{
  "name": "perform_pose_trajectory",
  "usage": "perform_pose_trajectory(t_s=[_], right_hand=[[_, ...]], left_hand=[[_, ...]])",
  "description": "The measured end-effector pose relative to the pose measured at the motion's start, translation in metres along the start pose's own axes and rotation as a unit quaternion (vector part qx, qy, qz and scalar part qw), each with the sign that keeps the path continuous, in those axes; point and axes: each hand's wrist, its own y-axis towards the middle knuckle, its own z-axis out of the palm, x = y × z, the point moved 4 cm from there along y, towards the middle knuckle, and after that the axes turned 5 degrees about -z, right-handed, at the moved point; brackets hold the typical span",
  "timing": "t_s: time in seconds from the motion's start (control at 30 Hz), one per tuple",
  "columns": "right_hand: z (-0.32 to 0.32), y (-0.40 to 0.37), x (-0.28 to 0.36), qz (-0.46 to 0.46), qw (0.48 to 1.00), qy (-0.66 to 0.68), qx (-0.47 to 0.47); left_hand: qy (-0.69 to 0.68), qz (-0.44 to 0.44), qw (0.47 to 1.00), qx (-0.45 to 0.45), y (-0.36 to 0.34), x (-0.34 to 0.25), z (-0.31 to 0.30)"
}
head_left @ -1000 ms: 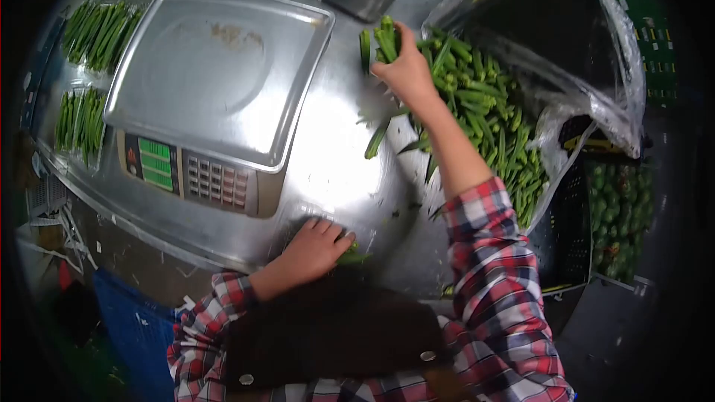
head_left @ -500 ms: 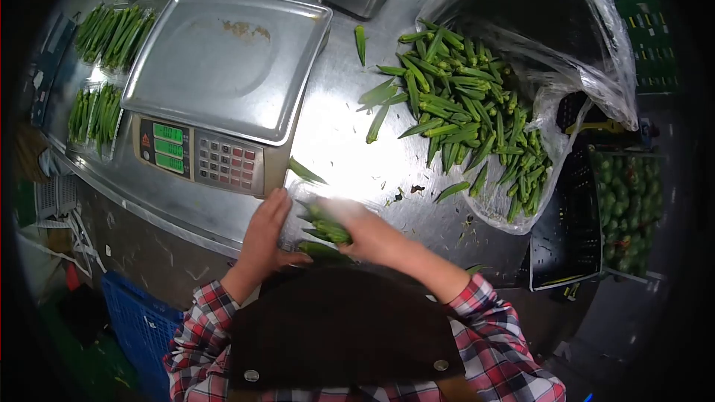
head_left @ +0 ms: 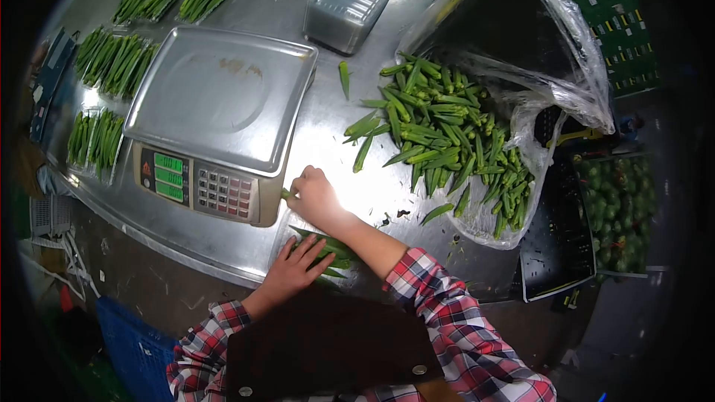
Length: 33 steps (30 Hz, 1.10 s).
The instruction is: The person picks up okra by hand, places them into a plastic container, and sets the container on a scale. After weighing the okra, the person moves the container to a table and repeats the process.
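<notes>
My right hand (head_left: 316,198) is closed beside the scale's front right corner, pinching an okra pod (head_left: 286,193); only a green end of it shows. My left hand (head_left: 292,268) lies with fingers spread on a small group of okra (head_left: 337,251) near the front table edge. Under those pods I make out part of a clear plastic tray (head_left: 279,242), mostly covered by the hand. To the right, a big heap of loose okra (head_left: 447,119) spills from a clear plastic bag (head_left: 547,123).
A digital scale (head_left: 223,97) with a bare metal pan stands left of centre. Filled okra trays (head_left: 115,63) line the far left. Stacked clear trays (head_left: 348,11) sit at the back. A black crate (head_left: 555,260) and a crate of green produce (head_left: 618,208) are at the right.
My right hand has moved from the tray up to the scale's corner and taken hold of the loose pod there. My left hand has shifted from the tray's side onto the okra.
</notes>
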Motion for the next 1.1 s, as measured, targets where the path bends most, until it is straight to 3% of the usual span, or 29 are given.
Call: perform_pose_trajectory(t_s=[0.1,0.17,0.23,0.33,0.47,0.57,0.67,0.77,0.9,1.0,1.1], right_hand=[[-0.038,0.007,-0.030,0.021,0.983,0.161,-0.081],[-0.066,0.013,-0.063,0.167,0.956,0.240,0.007],[-0.099,0.016,-0.067,0.135,0.985,0.104,-0.024],[-0.109,0.029,-0.085,-0.054,0.981,-0.142,-0.120],[-0.093,0.049,-0.095,-0.127,0.936,-0.327,0.018],[-0.097,0.062,-0.094,-0.166,0.930,-0.325,0.044],[-0.121,0.079,-0.097,-0.089,0.974,-0.207,0.005],[-0.137,0.103,-0.107,0.082,0.995,-0.009,-0.058],[-0.122,0.148,-0.134,0.106,0.966,-0.034,-0.232],[-0.093,0.163,-0.151,0.140,0.979,-0.107,-0.098],[-0.109,0.156,-0.134,0.178,0.980,-0.060,-0.058]], left_hand=[[-0.048,-0.017,0.999,0.000,0.000,0.004,0.000],[-0.044,-0.014,0.999,0.002,-0.001,0.005,-0.001],[-0.026,-0.006,1.000,-0.003,0.000,0.005,-0.005],[-0.104,-0.007,0.993,-0.061,0.009,0.004,-0.012],[0.026,-0.015,0.999,-0.019,0.071,0.025,-0.038],[0.178,-0.076,0.972,0.133,0.099,0.049,-0.029],[0.161,-0.086,0.949,0.259,0.115,0.060,-0.024],[0.180,-0.076,0.958,0.211,0.116,0.062,-0.019],[0.143,-0.054,0.959,0.238,0.115,0.070,-0.024],[0.167,-0.042,0.963,0.205,0.109,0.069,-0.020],[0.104,-0.043,0.981,0.155,0.103,0.074,-0.015]])
